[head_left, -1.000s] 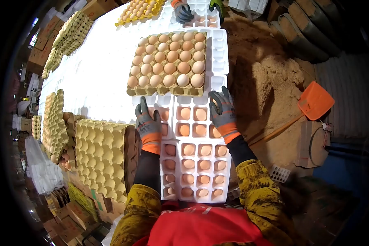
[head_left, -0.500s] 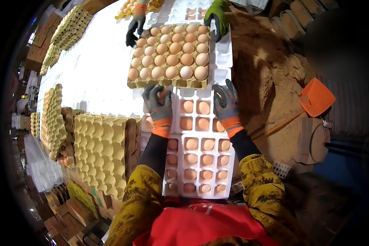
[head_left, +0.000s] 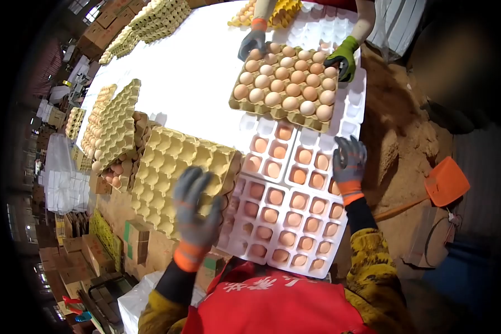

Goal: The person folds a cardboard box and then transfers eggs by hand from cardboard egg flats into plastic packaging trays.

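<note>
My left hand (head_left: 196,209), in a grey and orange glove, is over the stacked pulp egg trays (head_left: 175,178). Its fingers are apart, with nothing between them; whether it touches the top tray I cannot tell. At the right edge of the white egg trays (head_left: 288,190), my right hand (head_left: 349,162) has its fingers stretched and is empty. Brown eggs (head_left: 298,176) sit in many of the white pockets. Farther off, a co-worker's grey-gloved hand (head_left: 253,43) and green-gloved hand (head_left: 344,58) are at a pulp tray full of eggs (head_left: 232,104).
More pulp trays, some with eggs, stand at the left (head_left: 108,119) and the far left corner (head_left: 161,21). An orange scoop (head_left: 447,181) with a long handle lies right of the table. Cardboard boxes (head_left: 94,256) are on the floor at left.
My left hand has left the full egg tray's near edge and moved left and nearer, over the stacked trays. My right hand is also apart from that tray. The camera view has turned left.
</note>
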Demonstrator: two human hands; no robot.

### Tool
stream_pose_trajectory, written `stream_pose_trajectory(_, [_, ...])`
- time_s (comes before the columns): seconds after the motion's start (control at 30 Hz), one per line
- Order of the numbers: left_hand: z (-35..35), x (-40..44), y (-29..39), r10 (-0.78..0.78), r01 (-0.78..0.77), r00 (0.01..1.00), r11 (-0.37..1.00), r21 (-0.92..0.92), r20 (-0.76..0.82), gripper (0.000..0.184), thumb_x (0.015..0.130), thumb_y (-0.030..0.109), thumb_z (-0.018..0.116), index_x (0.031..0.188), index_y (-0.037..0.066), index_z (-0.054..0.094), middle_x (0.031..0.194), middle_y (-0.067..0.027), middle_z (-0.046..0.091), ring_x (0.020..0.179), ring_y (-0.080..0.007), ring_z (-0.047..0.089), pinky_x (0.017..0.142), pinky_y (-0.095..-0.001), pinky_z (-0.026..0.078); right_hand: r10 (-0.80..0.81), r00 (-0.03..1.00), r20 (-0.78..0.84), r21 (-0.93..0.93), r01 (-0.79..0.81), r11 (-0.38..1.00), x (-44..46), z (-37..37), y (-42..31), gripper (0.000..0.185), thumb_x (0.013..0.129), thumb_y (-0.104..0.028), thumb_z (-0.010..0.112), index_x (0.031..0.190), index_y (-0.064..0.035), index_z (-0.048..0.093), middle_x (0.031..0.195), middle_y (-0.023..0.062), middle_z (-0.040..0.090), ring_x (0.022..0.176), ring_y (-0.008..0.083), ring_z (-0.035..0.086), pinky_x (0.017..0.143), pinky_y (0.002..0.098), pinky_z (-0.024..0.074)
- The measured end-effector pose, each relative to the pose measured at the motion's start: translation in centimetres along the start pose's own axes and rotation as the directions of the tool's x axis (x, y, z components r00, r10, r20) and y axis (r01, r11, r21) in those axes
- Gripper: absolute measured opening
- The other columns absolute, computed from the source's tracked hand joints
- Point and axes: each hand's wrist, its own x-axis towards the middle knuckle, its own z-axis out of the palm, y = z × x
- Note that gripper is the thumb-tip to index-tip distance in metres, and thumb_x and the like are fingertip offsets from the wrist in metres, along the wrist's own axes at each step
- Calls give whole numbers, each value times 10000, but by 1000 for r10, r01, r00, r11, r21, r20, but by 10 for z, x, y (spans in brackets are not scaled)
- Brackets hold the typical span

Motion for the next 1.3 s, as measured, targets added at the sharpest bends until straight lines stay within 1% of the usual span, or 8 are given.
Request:
stream_pose_trajectory(0.27, [-75, -87, -118, -393, 420, 805, 907, -41, -446, 640, 980, 118, 629, 1544, 33, 337, 1567, -144, 373, 1447, -279, 347, 1176, -409, 282, -3, 972, 237, 433, -103, 895, 38, 42, -131, 317, 933, -227, 629, 1217, -93, 675, 1119, 130, 707, 1036, 348, 637, 941, 442, 494])
stream_pose_trajectory(0.37, [-70, -123, -168, -832, 472, 418, 542, -695, -365, 533, 936, 94, 685, 1394, -38, 446, 1285, -128, 527, 1133, -243, 531, 1007, -378, 440, 33, 949, 314, 637, -236, 734, 54, 48, -190, 373, 950, -257, 652, 1282, -87, 648, 1190, 153, 687, 1099, 325, 636, 981, 413, 487])
stream_pose_trajectory(0.57, [-50, -170, -180, -792, 644, 609, 460, -612, 45, 434, 853, 77, 754, 1212, -51, 547, 1134, -111, 568, 1054, -247, 578, 849, -387, 506, -209, 877, 432, 529, -59, 847, 57, 68, -239, 423, 899, -239, 719, 1244, -12, 626, 1089, 159, 686, 1032, 293, 651, 930, 392, 518])
stream_pose_trajectory(0.77, [-166, -106, -125, -693, 462, 721, 477, -748, 4, 934, 865, 172, 775, 1574, -10, 195, 1426, -153, 466, 1223, -247, 521, 1014, -367, 461, -14, 735, 678, 695, -635, 337, 73, -8, -261, 453, 857, -120, 690, 1278, -11, 564, 1065, 66, 666, 902, 153, 631, 791, 286, 526])
stream_pose_trajectory(1.0, [-247, -31, -204, -432, 187, 861, 760, -623, -268, 762, 1001, 184, 623, 1590, 2, 176, 1461, -169, 477, 1310, -241, 489, 1066, -347, 426, -66, 912, 405, 811, -325, 487, 113, 19, -377, 494, 981, -183, 603, 1423, 11, 495, 1379, 119, 564, 1255, 205, 536, 1063, 330, 425])
stream_pose_trajectory(1.1, [-245, -34, -207, -454, 74, 881, 403, -912, -130, 709, 1014, 183, 600, 1583, 11, 213, 1425, -165, 519, 1279, -203, 520, 1068, -317, 422, -35, 963, 269, 887, -233, 398, 115, 28, -370, 406, 1050, -185, 503, 1410, 2, 516, 1358, 95, 578, 1237, 185, 552, 1043, 326, 448])
stream_pose_trajectory(1.17, [-237, -36, -224, -524, 32, 828, 400, -916, -200, 583, 1013, 170, 600, 1520, 1, 368, 1377, -141, 563, 1251, -188, 542, 1045, -308, 445, -306, 948, -93, 371, 318, 872, 114, 38, -334, 383, 1054, -202, 502, 1378, -1, 542, 1362, 119, 571, 1228, 213, 572, 1032, 333, 468])
stream_pose_trajectory(1.3, [-215, -40, -328, -688, 126, 609, 576, -808, -395, 484, 977, 143, 644, 1404, -40, 508, 1334, -130, 595, 1214, -194, 567, 1011, -328, 481, 260, 897, 359, 926, -376, 19, 115, 26, -342, 446, 1078, -307, 439, 1449, -61, 474, 1384, 94, 564, 1238, 234, 581, 1016, 364, 506])
